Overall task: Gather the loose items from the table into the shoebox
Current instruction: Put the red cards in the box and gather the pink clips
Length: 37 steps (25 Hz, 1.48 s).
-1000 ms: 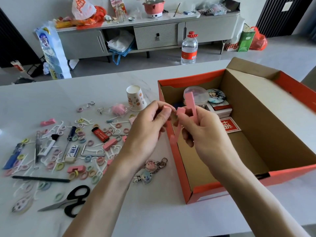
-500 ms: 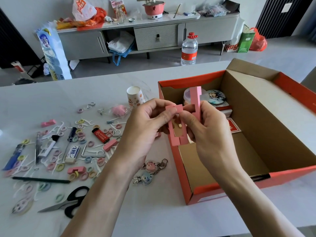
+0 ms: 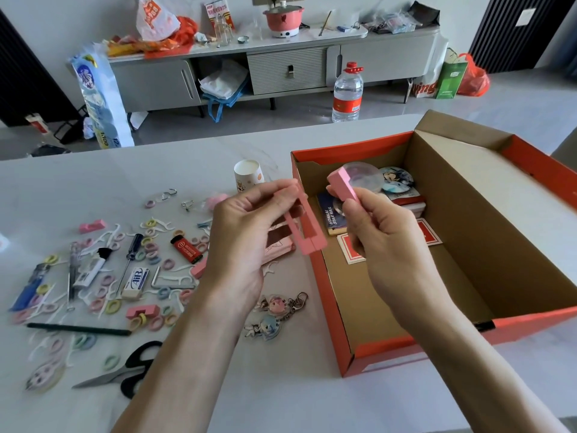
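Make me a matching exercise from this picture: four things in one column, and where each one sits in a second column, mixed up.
Things
1. scissors
2. paper cup
3. Honkai Star Rail card
4. pink block

Places
A. pinched in the fingers of the right hand
B. lying inside the shoebox
C. upright on the table, left of the shoebox's far corner
D. flat on the table, just nearer the camera than the pencil

Pairs: 1-D, 2-C, 3-B, 4-A
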Tool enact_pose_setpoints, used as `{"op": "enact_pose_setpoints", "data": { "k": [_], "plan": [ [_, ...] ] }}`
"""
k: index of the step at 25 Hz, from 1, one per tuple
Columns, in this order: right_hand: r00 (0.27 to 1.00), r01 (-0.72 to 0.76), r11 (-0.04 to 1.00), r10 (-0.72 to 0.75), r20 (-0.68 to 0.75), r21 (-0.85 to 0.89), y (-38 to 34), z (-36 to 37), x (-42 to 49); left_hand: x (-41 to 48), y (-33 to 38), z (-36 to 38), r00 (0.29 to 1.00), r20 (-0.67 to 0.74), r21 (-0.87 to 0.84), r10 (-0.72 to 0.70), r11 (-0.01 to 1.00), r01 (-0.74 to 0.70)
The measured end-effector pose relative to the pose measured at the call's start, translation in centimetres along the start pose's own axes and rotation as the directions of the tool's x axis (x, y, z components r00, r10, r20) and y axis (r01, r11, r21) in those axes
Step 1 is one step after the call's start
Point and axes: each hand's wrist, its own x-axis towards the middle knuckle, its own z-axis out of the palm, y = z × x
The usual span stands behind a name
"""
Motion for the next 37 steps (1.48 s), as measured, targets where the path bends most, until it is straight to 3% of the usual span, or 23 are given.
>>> {"op": "enact_pose_setpoints", "data": {
  "k": [3,9,15,18,20,23,25,28,30,37],
  "plan": [
    [0.988,-0.105,0.977,0.081,0.131,0.187,0.0,-0.5,0.1,0.4,0.0,-0.6,0.989,0.032,-0.110,-0.143,0.983,0.146],
    [0.980,-0.201,0.899,0.187,0.073,0.388,0.1,-1.5,0.3,0.7,-0.4,-1.1,0.974,0.061,-0.156,-0.219,0.962,0.226],
    [0.956,-0.292,0.745,0.251,0.154,0.599,0.5,-1.4,0.9,0.6,-0.2,-1.1,0.987,0.063,-0.067,-0.148,0.986,0.153],
    [0.942,-0.336,0.622,0.231,0.244,0.707,0.2,-1.8,1.4,0.5,0.1,-0.9,0.984,0.110,-0.036,-0.139,0.989,0.144],
    [0.939,-0.343,0.601,0.208,0.273,0.722,0.3,-1.7,1.4,0.6,0.2,-0.8,0.982,0.127,-0.023,-0.139,0.989,0.143],
    [0.957,-0.290,0.646,0.184,0.225,0.707,0.4,-1.8,1.3,0.5,0.3,-0.7,0.982,0.141,-0.026,-0.128,0.991,0.133],
    [0.970,-0.242,0.743,0.162,0.182,0.624,0.1,-1.8,1.1,0.6,0.3,-0.8,0.986,0.125,-0.015,-0.107,0.994,0.110],
    [0.987,-0.146,0.968,0.128,0.100,0.205,-0.3,-1.1,0.8,0.7,0.1,-1.3,0.994,0.102,0.100,-0.046,0.994,0.036],
    [0.992,-0.115,0.991,0.110,0.069,0.072,-0.4,-0.2,0.4,0.5,-0.1,-1.1,0.993,0.115,0.142,-0.035,0.990,0.018],
    [0.995,-0.100,0.978,0.103,-0.006,0.185,-0.9,1.3,0.3,0.0,-0.3,-0.5,0.989,0.146,0.191,-0.026,0.982,-0.003]
  ]
}}
